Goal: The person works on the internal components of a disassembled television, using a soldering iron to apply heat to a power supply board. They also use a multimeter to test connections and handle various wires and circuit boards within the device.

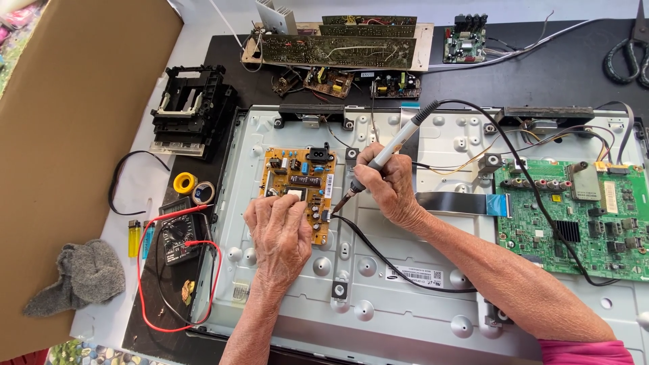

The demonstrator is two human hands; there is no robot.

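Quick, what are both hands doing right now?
Left hand: open, fingers resting on the yellow circuit board.
Right hand: closed around the soldering iron.

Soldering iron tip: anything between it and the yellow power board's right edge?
Nothing visible. The right hand holds the soldering iron with its tip down at the right edge of the yellow power board. The left hand rests on the board's lower part, left of the tip. A black cable runs below.
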